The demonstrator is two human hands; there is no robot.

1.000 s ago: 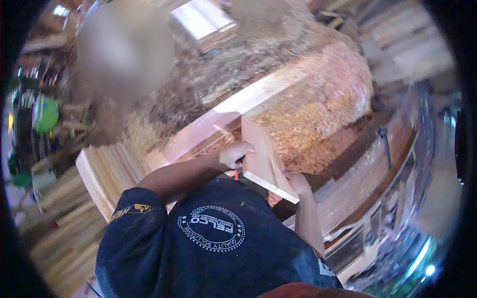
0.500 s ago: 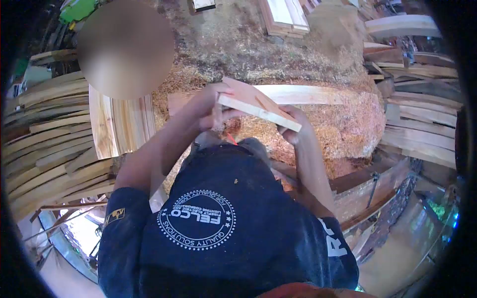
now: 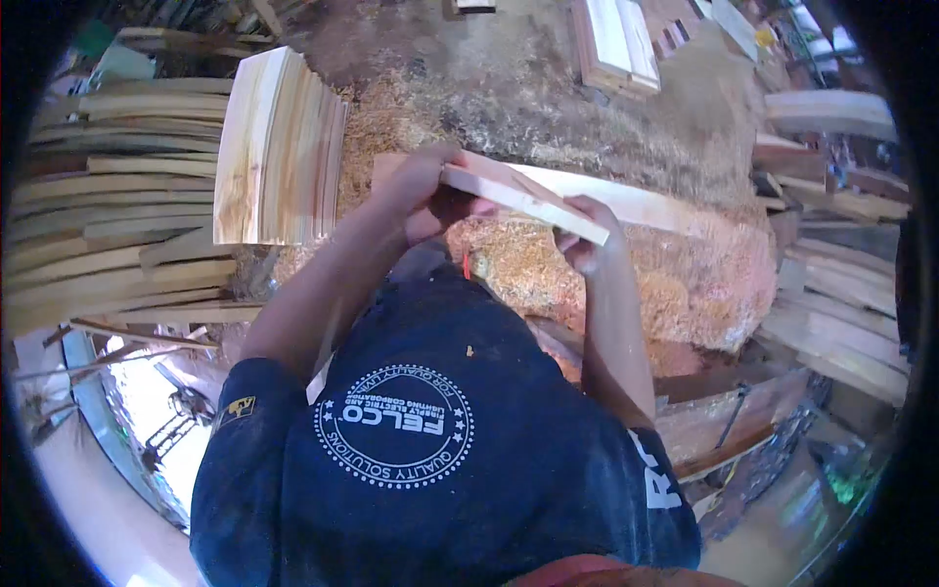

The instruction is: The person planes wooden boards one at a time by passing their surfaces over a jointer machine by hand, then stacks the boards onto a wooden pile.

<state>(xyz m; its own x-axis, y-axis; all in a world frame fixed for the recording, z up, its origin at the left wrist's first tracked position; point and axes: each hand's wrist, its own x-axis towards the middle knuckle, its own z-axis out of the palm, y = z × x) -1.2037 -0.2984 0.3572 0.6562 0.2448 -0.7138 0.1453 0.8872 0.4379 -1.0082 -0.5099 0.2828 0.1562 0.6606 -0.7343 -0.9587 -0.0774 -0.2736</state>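
A short wooden board [image 3: 528, 199] is held up in front of my chest, its pale edge toward me and its right end lower. My left hand [image 3: 430, 193] is closed round the board's left end. At the other end my right hand [image 3: 593, 238] grips it, fingers bent under the edge. Behind the held board, a long pale plank [image 3: 646, 203] lies across the wood shavings; my hands and the board cover part of it.
A pile of shavings [image 3: 685, 279] spreads in front of me. To the left stand a stack of upright boards [image 3: 269, 157] and long stacked planks [image 3: 137, 205]. More planks [image 3: 841, 284] lie at right. Pale boards [image 3: 616, 44] are stacked farther ahead.
My view has shifted, so the surroundings sit differently in it. A blurred round patch at upper left is gone, showing the upright boards fully. Both hands still hold the board, now slightly more tilted.
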